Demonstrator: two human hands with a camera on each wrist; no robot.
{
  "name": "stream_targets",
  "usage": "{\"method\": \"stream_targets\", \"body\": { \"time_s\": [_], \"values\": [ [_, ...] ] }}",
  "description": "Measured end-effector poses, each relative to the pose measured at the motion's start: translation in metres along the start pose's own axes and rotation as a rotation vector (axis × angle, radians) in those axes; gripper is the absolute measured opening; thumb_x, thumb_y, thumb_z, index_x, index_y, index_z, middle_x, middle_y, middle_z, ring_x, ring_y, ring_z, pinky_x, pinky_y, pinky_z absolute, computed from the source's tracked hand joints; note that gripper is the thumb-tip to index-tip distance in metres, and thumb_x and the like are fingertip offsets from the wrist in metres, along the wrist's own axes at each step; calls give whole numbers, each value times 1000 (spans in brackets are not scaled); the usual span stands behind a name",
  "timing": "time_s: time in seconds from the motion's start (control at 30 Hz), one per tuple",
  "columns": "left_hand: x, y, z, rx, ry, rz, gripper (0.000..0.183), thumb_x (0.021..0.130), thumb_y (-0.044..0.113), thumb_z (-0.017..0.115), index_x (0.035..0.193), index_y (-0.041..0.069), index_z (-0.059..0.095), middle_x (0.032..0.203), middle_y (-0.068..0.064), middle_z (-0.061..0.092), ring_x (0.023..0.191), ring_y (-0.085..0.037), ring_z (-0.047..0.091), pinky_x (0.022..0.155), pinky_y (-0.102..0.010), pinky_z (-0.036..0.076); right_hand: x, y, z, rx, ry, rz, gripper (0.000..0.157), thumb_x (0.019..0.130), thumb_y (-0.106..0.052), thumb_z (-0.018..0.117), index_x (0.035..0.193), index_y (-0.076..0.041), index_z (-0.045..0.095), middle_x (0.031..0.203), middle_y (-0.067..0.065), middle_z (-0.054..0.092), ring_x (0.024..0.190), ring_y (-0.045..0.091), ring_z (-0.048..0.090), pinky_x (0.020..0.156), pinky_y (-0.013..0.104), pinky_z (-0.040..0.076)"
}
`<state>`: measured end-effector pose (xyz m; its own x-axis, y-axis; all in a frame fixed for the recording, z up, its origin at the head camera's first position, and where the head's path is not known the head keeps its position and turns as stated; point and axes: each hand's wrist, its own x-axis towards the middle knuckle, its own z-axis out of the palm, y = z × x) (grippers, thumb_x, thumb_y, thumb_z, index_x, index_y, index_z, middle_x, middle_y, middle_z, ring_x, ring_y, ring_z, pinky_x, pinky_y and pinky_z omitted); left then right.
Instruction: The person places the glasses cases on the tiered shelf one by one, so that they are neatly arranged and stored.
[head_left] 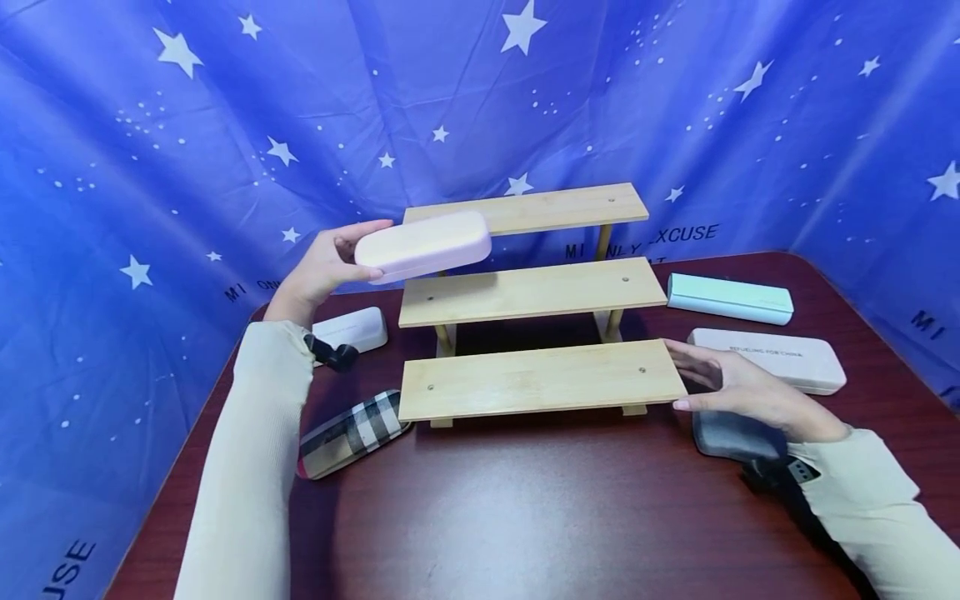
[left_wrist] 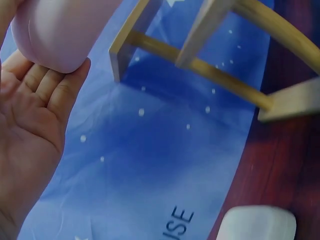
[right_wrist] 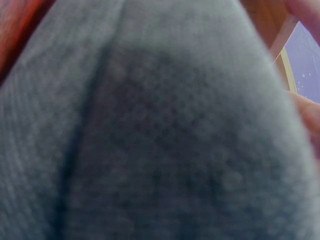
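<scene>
Pink case: the pink case (head_left: 422, 246) is in the air, in front of the left part of the top shelf (head_left: 562, 208) and above the middle shelf (head_left: 577, 287), resting on neither.
Left hand: the person's left hand (head_left: 318, 267) pinches the left end of this case between thumb and fingers.
Right hand: the right hand (head_left: 738, 387) seems to hold the right end of the lowest shelf (head_left: 540, 382) between thumb and fingers; the dark case (head_left: 735, 433) fills most of the right wrist view, so the firmness of this hold is uncertain.
Step at the rack: it appears to be the carrying of the case to the wooden rack (head_left: 614, 323), with the right hand steadying.
Next move for the case: it would probably call for levelling it over one shelf and lowering it gently, without knocking the shelf edge.
</scene>
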<state>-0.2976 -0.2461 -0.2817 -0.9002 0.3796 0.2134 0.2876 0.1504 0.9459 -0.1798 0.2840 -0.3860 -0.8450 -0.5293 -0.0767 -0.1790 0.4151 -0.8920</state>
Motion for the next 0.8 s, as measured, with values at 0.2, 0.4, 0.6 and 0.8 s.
{"method": "stream_targets", "body": {
  "time_s": [0.2, 0.4, 0.6, 0.8],
  "values": [
    [24, 5, 12, 21, -18, -36, 65, 72, -9, 72, 133, 5, 54, 107, 0, 67, 93, -14, 59, 73, -23, 52, 0, 2, 1, 17, 0, 23, 83, 86, -12, 68, 149, 0, 16, 148, 26, 29, 116, -15, 38, 92, 9, 37],
    [43, 11, 28, 45, -51, -35, 65, 72, -7, 73, 133, 4, 53, 111, -2, 66, 96, -17, 59, 76, -23, 51, -1, 0, -1, -39, 8, 52, 85, 85, -19, 70, 150, -2, 17, 148, 22, 31, 118, -14, 37, 90, 9, 38],
    [64, 11, 43, 30, -85, -31, 66, 74, -7, 72, 135, 1, 50, 116, -4, 63, 98, -17, 58, 80, -24, 50, 0, 1, -1, -31, 6, 37, 84, 85, -17, 69, 150, -1, 17, 148, 23, 31, 116, -18, 37, 91, 9, 38],
    [82, 13, 56, -7, -90, -47, 64, 73, -8, 70, 133, 2, 52, 112, -9, 64, 94, -17, 59, 76, -24, 52, 0, 2, 0, 7, 9, 45, 84, 85, -14, 69, 150, -3, 17, 147, 24, 31, 116, -16, 38, 91, 11, 39]
  ]
}}
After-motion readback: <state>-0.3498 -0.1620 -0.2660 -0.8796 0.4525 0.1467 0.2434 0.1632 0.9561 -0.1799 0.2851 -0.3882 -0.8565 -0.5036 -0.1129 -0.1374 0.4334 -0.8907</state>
